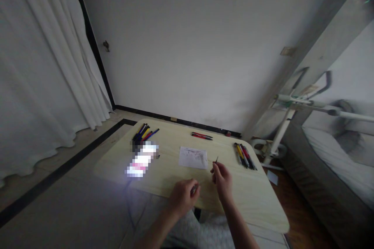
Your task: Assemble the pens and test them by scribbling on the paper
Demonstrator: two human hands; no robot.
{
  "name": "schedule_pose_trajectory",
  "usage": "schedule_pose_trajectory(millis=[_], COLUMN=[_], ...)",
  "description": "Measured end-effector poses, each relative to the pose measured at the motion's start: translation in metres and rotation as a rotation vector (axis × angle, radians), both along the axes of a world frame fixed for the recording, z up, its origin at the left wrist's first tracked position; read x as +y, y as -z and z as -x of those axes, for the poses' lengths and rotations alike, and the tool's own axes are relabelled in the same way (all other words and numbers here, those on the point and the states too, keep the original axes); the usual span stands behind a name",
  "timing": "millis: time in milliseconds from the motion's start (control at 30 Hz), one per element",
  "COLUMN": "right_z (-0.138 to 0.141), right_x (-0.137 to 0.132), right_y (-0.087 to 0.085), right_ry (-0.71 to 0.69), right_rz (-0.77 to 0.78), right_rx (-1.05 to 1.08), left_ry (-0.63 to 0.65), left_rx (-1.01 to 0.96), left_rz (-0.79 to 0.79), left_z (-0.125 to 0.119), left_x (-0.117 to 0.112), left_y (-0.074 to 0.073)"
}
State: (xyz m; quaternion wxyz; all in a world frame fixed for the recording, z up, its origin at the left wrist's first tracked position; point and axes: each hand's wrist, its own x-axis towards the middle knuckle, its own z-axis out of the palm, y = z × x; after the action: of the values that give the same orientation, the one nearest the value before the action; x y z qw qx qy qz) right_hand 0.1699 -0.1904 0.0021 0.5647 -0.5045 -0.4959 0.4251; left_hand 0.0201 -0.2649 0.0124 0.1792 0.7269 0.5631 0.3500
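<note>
My right hand (222, 179) is closed in a pinch just right of a sheet of paper. A thin dark rod (216, 159), perhaps part of a pen, sticks up from its fingertips. Lower and to the left, my left hand (183, 196) is curled shut near the table's front edge. Something small and greyish shows between its thumb and fingers, too unclear to name. The white paper (193, 157) carries dark marks and lies flat beyond both hands. Two red-and-black pens (201, 136) lie side by side behind it.
On the pale wooden table (257, 202), several pens (244, 155) lie in a row at right. More pens (144, 132) stand bunched at far left, by a glowing, blurred-out phone-like screen (142, 159). Exercise equipment (282, 128) stands beyond the right edge; a wall rises behind.
</note>
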Motion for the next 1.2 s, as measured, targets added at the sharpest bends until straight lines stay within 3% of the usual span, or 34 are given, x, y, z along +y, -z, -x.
schedule_pose_trajectory(millis=[300, 533, 667, 933, 1200], right_z=[0.016, 0.029, 0.031, 0.016, -0.013], right_x=[0.052, 0.067, 0.07, 0.071, 0.042], right_y=[-0.007, -0.014, -0.015, -0.016, 0.005], right_ry=[-0.103, -0.23, -0.214, -0.102, -0.03], right_rz=[-0.143, -0.139, -0.096, -0.182, -0.18], right_rx=[-0.601, -1.04, -1.222, -1.223, -1.071], left_ry=[0.008, 0.013, 0.014, 0.03, 0.044], left_rx=[-0.005, -0.018, -0.024, -0.033, -0.009], left_rz=[0.003, 0.028, 0.027, 0.019, 0.016], left_z=[0.004, 0.007, 0.007, 0.006, 0.004], left_x=[0.003, 0.004, 0.003, 0.005, 0.004], left_y=[0.006, 0.009, 0.009, 0.005, 0.003])
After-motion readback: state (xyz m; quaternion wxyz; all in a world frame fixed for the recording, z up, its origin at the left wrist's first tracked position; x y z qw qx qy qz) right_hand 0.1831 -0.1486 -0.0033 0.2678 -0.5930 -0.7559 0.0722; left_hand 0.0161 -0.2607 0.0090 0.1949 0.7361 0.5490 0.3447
